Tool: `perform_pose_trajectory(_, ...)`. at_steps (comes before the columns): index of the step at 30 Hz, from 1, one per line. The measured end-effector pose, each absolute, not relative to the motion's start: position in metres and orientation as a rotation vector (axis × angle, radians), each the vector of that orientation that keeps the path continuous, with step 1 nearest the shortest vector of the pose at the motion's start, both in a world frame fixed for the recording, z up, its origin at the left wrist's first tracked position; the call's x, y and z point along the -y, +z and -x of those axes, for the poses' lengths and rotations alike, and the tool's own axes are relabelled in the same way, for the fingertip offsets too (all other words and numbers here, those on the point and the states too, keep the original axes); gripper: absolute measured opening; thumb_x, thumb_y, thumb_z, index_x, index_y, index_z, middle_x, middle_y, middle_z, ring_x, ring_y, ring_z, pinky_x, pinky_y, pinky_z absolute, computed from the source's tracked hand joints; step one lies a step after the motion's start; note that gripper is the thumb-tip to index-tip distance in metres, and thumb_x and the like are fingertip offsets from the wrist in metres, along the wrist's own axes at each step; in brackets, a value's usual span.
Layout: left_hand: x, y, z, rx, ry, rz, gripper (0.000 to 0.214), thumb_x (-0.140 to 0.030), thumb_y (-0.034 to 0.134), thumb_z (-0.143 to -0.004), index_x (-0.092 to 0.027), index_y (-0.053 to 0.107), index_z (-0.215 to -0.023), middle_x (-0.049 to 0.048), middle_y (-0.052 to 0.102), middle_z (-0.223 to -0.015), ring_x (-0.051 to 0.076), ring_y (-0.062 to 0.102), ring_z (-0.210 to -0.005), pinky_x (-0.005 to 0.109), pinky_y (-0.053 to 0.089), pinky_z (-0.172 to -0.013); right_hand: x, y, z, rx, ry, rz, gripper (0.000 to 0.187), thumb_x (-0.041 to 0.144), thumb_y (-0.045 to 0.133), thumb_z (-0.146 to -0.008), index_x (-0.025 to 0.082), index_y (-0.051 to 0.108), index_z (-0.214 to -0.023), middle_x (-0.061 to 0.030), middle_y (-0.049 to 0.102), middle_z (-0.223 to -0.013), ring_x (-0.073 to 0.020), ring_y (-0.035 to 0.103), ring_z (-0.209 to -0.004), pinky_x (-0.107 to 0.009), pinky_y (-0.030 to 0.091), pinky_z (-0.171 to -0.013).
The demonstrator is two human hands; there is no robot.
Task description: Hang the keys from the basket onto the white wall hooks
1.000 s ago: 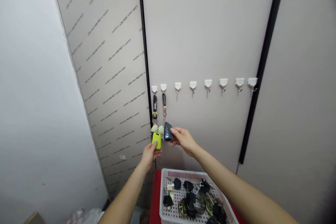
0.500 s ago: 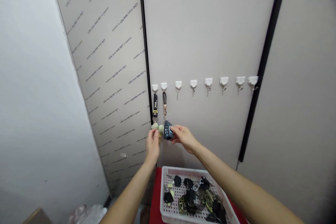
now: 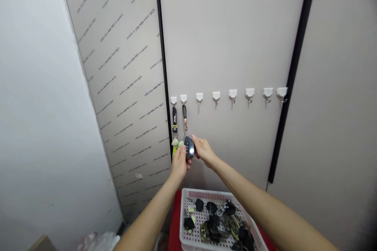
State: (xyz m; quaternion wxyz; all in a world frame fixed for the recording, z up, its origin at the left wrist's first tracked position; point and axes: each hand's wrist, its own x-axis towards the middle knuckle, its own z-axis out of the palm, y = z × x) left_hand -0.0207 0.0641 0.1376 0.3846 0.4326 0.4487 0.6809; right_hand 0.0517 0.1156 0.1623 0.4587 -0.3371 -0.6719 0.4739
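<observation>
A dark car key fob hangs on a ring under a braided black strap, which loops over the second wall hook. My left hand pinches the fob's lower left side, thumb in front. On the fob's right edge, near the ring, my right hand has its fingers closed; its fingertips are partly hidden. Just left hangs a black strap with a yellow emblem, on the first hook. Pale green round charms and a yellow-green piece dangle below it, partly behind my left hand.
Several more white hooks run rightward along the grey panel. Below, a white perforated basket of keys stands on a red surface. Black strips edge the panel. A plastic bag lies at lower left.
My left hand has moved right, from the pale green charms to the fob. My right hand has shifted its hold to the fob's upper right edge, and the fob has turned slightly.
</observation>
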Motion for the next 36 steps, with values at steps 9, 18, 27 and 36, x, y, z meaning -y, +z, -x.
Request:
perform_pose_trajectory(9,-0.068,0.139,0.016,-1.036,1.777,-0.896,0.034,-0.051,0.039,-0.061,-0.016,0.038,-0.059,-0.0087,0.028,-0.035,0.001,0.02,-0.027,0.016,0.012,-0.031,-0.117,0.158,-0.055,1.851,0.857,0.73,0.025,0.041,0.043,-0.062,0.016,0.045,-0.062,0.0064,0.04,-0.042,-0.0044,0.033,-0.037,-0.016,0.025,-0.037)
perform_pose_trajectory(18,-0.065,0.142,0.024,-0.548,1.426,-0.65,0.034,-0.042,0.028,-0.072,-0.014,0.037,-0.055,-0.009,0.016,-0.033,0.001,0.012,-0.025,0.013,0.009,-0.029,-0.124,0.152,-0.059,1.717,1.009,0.801,0.035,0.043,0.027,-0.069,0.016,0.041,-0.052,0.0057,0.034,-0.036,-0.0049,0.03,-0.029,-0.018,0.023,-0.032)
perform_pose_trajectory(27,-0.064,0.139,0.035,-0.412,1.381,-0.523,0.034,-0.036,0.025,-0.076,-0.012,0.043,-0.06,-0.0082,0.015,-0.034,0.001,0.011,-0.026,0.012,0.009,-0.028,-0.105,0.057,-0.114,2.396,0.808,1.083,0.024,0.026,0.034,-0.065,0.015,0.052,-0.053,0.001,0.048,-0.044,-0.0083,0.042,-0.042,-0.019,0.031,-0.044)
perform_pose_trajectory(36,-0.097,0.112,0.041,-0.857,1.705,-0.484,0.031,-0.041,0.036,-0.069,-0.015,0.032,-0.053,-0.0068,0.033,-0.035,0.002,0.031,-0.028,0.013,0.021,-0.032,-0.077,0.02,-0.124,2.709,0.489,1.201,0.034,0.025,0.045,-0.057,0.019,0.054,-0.089,-0.008,0.055,-0.087,-0.0185,0.048,-0.081,-0.025,0.033,-0.072)
